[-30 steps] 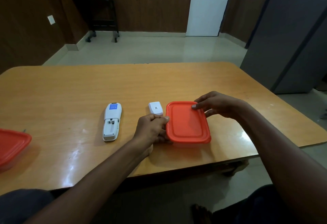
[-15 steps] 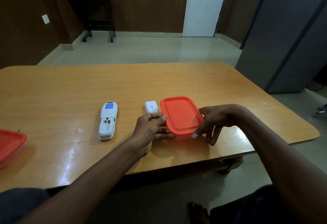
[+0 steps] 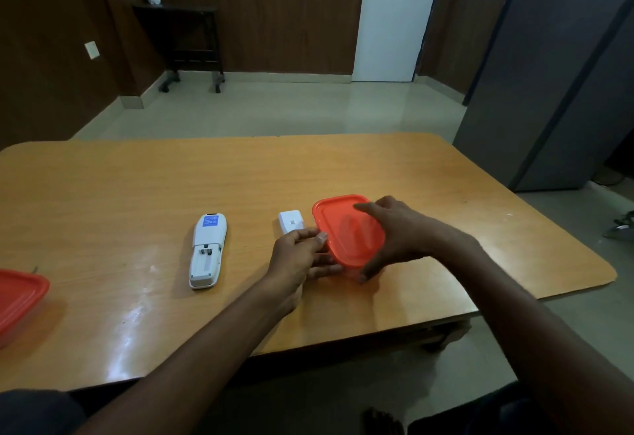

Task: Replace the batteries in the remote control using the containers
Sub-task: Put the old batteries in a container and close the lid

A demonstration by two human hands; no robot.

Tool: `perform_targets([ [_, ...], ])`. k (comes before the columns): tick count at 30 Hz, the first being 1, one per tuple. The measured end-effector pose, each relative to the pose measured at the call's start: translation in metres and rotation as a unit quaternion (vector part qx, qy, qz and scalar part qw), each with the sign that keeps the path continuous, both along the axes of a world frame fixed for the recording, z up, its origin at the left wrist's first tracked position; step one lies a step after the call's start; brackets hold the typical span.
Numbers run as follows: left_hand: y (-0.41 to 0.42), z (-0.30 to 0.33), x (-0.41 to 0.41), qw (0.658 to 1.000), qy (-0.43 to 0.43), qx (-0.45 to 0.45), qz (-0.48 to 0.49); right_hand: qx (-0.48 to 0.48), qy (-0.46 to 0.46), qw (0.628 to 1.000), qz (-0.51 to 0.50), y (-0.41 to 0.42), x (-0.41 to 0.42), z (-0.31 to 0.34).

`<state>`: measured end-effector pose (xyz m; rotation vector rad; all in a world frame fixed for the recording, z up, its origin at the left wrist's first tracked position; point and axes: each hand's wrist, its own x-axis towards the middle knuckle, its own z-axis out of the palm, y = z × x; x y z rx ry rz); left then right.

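Observation:
A white remote control (image 3: 207, 250) lies face down on the wooden table (image 3: 137, 187), its battery bay uncovered and looking empty. Its white battery cover (image 3: 291, 222) lies to the right of it. Beside the cover stands a clear container with a red lid (image 3: 346, 228). My left hand (image 3: 302, 256) grips the container's left side, thumb on the lid's rim. My right hand (image 3: 398, 232) spans the lid's right side, fingers over the top and thumb at the near corner. What the container holds is hidden.
A second red-lidded container (image 3: 19, 297) sits at the table's left edge, partly out of frame. The table's near edge runs just below my forearms. A dark side table (image 3: 185, 40), a white door and a grey cabinet (image 3: 555, 84) stand beyond the table.
My right hand moved from the lid's far right corner to its near edge, then spread over the lid's right side. The left hand kept its hold. The lid's near edge looks slightly raised.

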<state>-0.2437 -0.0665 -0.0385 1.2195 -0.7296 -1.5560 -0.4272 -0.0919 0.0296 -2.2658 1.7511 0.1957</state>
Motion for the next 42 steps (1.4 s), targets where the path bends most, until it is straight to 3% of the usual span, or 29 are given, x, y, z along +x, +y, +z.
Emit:
perform_targets([
  [6,-0.031,0.003,-0.02,0.999,0.002,-0.004,-0.038,-0.131,0.012,0.991,0.037,-0.014,-0.001,-0.012],
  [9,-0.053,-0.004,-0.024,0.98,-0.181,-0.066,-0.046,-0.164,0.003,0.986,-0.006,-0.028,-0.01,-0.017],
  [12,-0.077,-0.002,-0.023,0.882,-0.433,-0.173,-0.063,-0.178,-0.01,0.982,-0.067,-0.053,-0.026,-0.023],
  [15,-0.102,-0.002,-0.022,0.793,-0.566,-0.192,-0.12,-0.181,-0.04,0.976,-0.115,-0.082,-0.044,-0.028],
  [17,-0.116,-0.002,-0.022,0.753,-0.615,-0.179,-0.148,-0.193,-0.05,0.97,-0.135,-0.105,-0.056,-0.03],
  [21,-0.139,-0.004,-0.03,0.725,-0.649,-0.151,-0.177,-0.214,-0.017,0.964,-0.159,-0.157,-0.076,-0.033],
  [28,-0.144,-0.005,-0.034,0.671,-0.7,-0.151,-0.194,-0.237,-0.04,0.945,-0.224,-0.233,-0.101,-0.042],
  [42,-0.144,-0.014,-0.032,0.638,-0.728,-0.191,-0.164,-0.252,-0.091,0.919,-0.289,-0.333,-0.15,-0.046],
])
